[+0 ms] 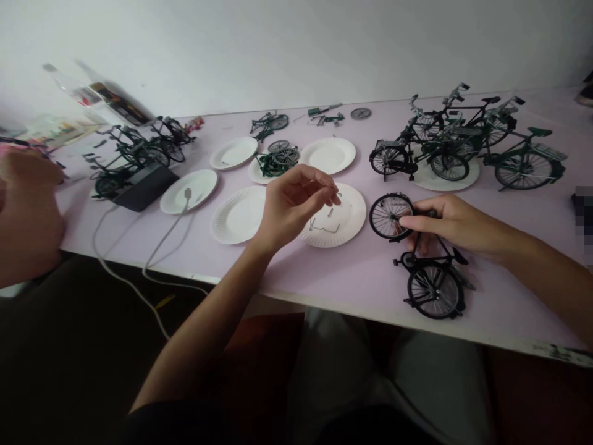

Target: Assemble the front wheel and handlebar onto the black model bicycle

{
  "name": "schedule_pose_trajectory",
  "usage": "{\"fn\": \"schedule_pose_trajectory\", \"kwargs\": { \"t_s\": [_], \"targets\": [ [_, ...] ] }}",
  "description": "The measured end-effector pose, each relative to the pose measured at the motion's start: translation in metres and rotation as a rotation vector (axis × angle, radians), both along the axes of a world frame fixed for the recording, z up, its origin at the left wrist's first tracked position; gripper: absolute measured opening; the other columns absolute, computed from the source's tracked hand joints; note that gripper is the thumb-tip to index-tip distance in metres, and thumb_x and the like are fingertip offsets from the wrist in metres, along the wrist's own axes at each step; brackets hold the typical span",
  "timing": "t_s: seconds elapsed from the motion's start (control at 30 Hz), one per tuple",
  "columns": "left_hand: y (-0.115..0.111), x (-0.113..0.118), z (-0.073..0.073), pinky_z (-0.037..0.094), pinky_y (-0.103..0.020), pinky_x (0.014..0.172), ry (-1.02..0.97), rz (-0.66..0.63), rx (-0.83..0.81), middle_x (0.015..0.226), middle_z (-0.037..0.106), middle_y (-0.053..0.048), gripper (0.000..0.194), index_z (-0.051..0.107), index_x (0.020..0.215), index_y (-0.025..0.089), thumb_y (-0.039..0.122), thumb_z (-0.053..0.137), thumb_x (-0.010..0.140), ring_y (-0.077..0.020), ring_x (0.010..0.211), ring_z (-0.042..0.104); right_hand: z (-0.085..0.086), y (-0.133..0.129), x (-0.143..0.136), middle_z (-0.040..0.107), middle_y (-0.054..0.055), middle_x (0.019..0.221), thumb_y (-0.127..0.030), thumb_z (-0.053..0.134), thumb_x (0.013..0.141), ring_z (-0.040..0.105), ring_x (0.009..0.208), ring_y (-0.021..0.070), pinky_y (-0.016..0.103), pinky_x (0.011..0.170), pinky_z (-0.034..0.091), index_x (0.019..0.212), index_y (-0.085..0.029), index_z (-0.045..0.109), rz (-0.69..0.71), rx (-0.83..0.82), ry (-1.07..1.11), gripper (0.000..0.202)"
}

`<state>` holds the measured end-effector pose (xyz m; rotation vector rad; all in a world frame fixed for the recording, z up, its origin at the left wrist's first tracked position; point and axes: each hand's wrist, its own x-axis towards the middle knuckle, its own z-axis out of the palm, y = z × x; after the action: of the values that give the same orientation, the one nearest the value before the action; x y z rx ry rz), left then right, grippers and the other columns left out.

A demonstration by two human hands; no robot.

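Observation:
My right hand [440, 224] grips a black model bicycle [435, 287] near its front wheel, with the thumb across the spokes. The bicycle is tilted over the table at the right, its rear wheel toward the front edge. My left hand [301, 201] hovers above a white paper plate [354, 232], thumb and fingers pinched together. A tiny wire loop [340, 193] shows at its fingertips; whether it is held or lies on the plate, I cannot tell. On that plate lie thin bent wire pieces [330, 230]. My left wrist hides part of a neighbouring plate [238, 216].
Several model bicycles [525, 164] stand at the back right, others [125, 151] at the left by a dark box [147, 185]. Green bicycle parts [278, 162] fill a plate at the back. A cable [148, 266] hangs over the edge. Another person's hand [28, 210] is at far left.

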<state>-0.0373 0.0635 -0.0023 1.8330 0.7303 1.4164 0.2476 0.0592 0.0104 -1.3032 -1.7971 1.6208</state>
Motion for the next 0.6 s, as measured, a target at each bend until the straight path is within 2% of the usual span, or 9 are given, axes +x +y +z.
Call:
{"fn": "schedule_pose_trajectory", "kwargs": {
  "t_s": [0.17, 0.27, 0.33, 0.4, 0.5, 0.6],
  "targets": [
    [-0.022, 0.02, -0.005, 0.063, -0.031, 0.075, 0.068, -0.107, -0.017, 0.103, 0.074, -0.009, 0.006, 0.069, 0.097, 0.015, 0.018, 0.071, 0.092, -0.0144, 0.082, 0.072, -0.003, 0.0, 0.001, 0.076, 0.005, 0.073, -0.045, 0.073, 0.087, 0.07, 0.059, 0.0137, 0.021, 0.055, 0.057, 0.091, -0.019, 0.077, -0.003, 0.014, -0.01, 0.027],
    [-0.028, 0.025, -0.007, 0.06, -0.029, 0.07, 0.199, -0.129, 0.045, 0.095, 0.074, -0.008, 0.007, 0.069, 0.099, 0.016, 0.017, 0.07, 0.092, -0.0131, 0.075, 0.07, -0.004, 0.0, 0.002, 0.077, 0.004, 0.073, -0.044, 0.072, 0.088, 0.07, 0.059, 0.0137, 0.021, 0.057, 0.057, 0.092, -0.019, 0.078, -0.019, 0.019, -0.004, 0.026],
    [-0.029, 0.027, -0.008, 0.056, -0.026, 0.067, 0.334, -0.114, 0.172, 0.09, 0.071, -0.006, 0.006, 0.068, 0.099, 0.016, 0.015, 0.069, 0.093, -0.0125, 0.076, 0.067, -0.003, -0.001, 0.002, 0.077, 0.004, 0.073, -0.044, 0.072, 0.088, 0.07, 0.06, 0.014, 0.021, 0.057, 0.057, 0.093, -0.019, 0.078, -0.016, 0.026, -0.01, 0.026],
    [-0.029, 0.03, -0.008, 0.055, -0.027, 0.07, 0.498, -0.091, 0.36, 0.093, 0.069, -0.008, 0.006, 0.066, 0.101, 0.016, 0.015, 0.065, 0.095, -0.0141, 0.084, 0.066, -0.002, -0.002, 0.001, 0.076, 0.004, 0.071, -0.043, 0.07, 0.089, 0.071, 0.06, 0.0146, 0.021, 0.055, 0.056, 0.095, -0.018, 0.077, -0.011, 0.039, -0.017, 0.026],
    [-0.032, 0.034, -0.007, 0.054, -0.03, 0.073, 0.707, 0.005, 0.643, 0.098, 0.067, -0.01, 0.007, 0.064, 0.103, 0.016, 0.014, 0.06, 0.097, -0.0165, 0.087, 0.063, -0.002, -0.002, -0.001, 0.075, 0.003, 0.071, -0.04, 0.068, 0.091, 0.071, 0.061, 0.0137, 0.021, 0.057, 0.055, 0.097, -0.018, 0.076, -0.005, 0.067, -0.009, 0.025],
    [-0.036, 0.038, -0.007, 0.051, -0.031, 0.072, 0.82, 0.085, 0.791, 0.099, 0.068, -0.009, 0.014, 0.062, 0.108, 0.018, 0.009, 0.06, 0.096, -0.0167, 0.084, 0.059, -0.003, -0.003, -0.002, 0.075, 0.001, 0.071, -0.039, 0.068, 0.092, 0.07, 0.061, 0.0126, 0.021, 0.058, 0.055, 0.096, -0.018, 0.075, 0.003, 0.111, -0.02, 0.022]
  ]
}}
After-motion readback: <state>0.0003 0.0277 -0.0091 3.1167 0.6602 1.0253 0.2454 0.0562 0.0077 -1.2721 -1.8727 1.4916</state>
